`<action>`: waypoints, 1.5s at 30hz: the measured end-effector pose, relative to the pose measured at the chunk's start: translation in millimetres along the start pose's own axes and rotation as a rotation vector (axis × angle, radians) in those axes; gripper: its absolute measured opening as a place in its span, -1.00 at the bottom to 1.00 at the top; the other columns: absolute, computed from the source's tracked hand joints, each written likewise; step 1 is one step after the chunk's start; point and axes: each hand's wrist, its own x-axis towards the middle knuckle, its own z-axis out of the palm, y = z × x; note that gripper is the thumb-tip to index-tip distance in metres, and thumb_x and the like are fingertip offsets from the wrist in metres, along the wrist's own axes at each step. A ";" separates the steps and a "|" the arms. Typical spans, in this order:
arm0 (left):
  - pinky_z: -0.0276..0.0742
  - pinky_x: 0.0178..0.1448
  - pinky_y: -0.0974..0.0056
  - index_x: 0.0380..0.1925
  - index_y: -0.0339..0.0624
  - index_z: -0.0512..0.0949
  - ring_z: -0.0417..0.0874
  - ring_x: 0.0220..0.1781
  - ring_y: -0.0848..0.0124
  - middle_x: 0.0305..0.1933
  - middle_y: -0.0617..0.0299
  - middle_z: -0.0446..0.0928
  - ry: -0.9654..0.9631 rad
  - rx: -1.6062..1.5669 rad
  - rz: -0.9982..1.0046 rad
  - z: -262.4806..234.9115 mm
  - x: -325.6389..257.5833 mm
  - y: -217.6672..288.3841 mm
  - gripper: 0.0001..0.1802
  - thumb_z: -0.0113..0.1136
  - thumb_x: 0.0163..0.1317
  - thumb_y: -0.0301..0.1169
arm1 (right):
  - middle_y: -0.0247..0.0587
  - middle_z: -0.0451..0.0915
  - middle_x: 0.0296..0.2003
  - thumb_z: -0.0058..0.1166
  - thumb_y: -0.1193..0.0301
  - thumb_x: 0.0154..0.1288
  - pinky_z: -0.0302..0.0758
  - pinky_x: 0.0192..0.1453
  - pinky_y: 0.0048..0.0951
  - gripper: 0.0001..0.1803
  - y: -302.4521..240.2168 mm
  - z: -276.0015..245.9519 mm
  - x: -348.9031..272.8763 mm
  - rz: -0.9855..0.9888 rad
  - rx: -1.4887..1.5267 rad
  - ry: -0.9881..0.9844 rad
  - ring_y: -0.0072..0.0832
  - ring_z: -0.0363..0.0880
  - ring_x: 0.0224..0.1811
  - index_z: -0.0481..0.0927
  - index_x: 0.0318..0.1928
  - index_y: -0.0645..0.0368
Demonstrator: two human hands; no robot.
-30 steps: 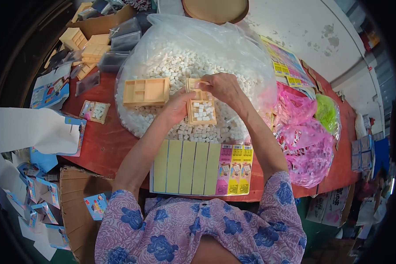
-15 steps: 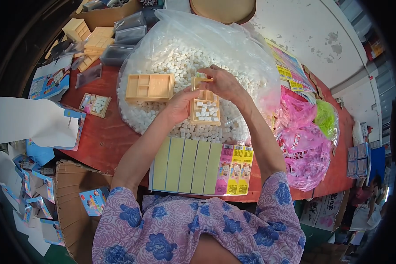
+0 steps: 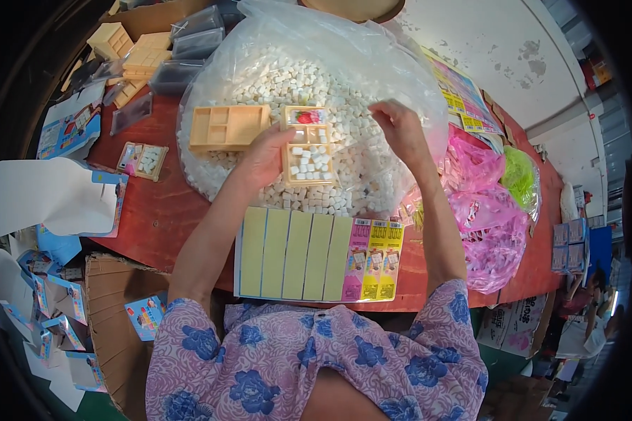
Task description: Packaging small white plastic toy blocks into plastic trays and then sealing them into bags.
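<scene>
My left hand (image 3: pixel 261 160) grips the side of a small cream compartment tray (image 3: pixel 286 156), held above the loose white cubes. Several white cubes (image 3: pixel 310 167) fill its lower section, and a few sit in the middle ones. In the top compartment lies a small red and green piece (image 3: pixel 307 117). My right hand (image 3: pixel 402 133) hovers to the right of the tray, apart from it, fingers curled in and nothing visible in them. Left of the held tray, a second cream tray (image 3: pixel 229 128) without cubes rests on the heap of white cubes (image 3: pixel 295 74) in a large clear plastic bag (image 3: pixel 372 52).
A sticker sheet (image 3: pixel 295 256) lies at the table's front edge. Pink bags (image 3: pixel 488 238) and a green bag (image 3: pixel 518 175) stand right. A filled tray (image 3: pixel 142 161), clear grey cases (image 3: pixel 179 76) and stacked cream trays (image 3: pixel 147 55) are left. Below them stands a cardboard carton (image 3: pixel 116 309).
My right hand has left the tray and moved right. The left hand and tray have shifted slightly left and up, and the red piece now shows in the top compartment.
</scene>
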 end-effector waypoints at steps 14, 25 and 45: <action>0.41 -0.06 0.26 -0.11 -0.21 0.28 0.47 -0.13 0.37 -0.15 0.16 0.42 0.108 0.005 -0.053 2.4 -29.5 -28.6 -0.72 -0.15 0.14 -0.47 | -0.23 0.43 -0.39 0.01 0.54 -0.08 0.39 -0.29 -0.41 -0.86 -3.5 49.8 11.2 -0.136 -0.272 -0.053 -0.30 0.42 -0.32 0.52 -0.40 0.12; 0.40 -0.05 0.27 -0.08 -0.18 0.25 0.48 -0.13 0.36 -0.13 0.17 0.41 0.069 -0.079 -0.028 -3.9 -28.7 -28.8 -0.69 -0.14 0.13 -0.48 | -0.35 0.38 -0.47 0.01 0.42 -0.13 0.27 -0.20 -0.38 -0.98 -2.4 101.6 62.4 -0.456 -0.527 -0.242 -0.44 0.33 -0.29 0.48 -0.57 0.04; 0.39 -0.04 0.25 -0.07 -0.17 0.23 0.45 -0.10 0.36 -0.10 0.16 0.39 0.080 -0.095 -0.006 -8.2 -17.7 -28.4 -0.69 -0.16 0.15 -0.46 | -0.25 0.41 -0.55 0.03 0.52 -0.16 0.30 -0.30 -0.37 -0.93 -14.2 10.8 -53.2 -0.189 -0.350 -0.265 -0.35 0.38 -0.41 0.48 -0.53 0.15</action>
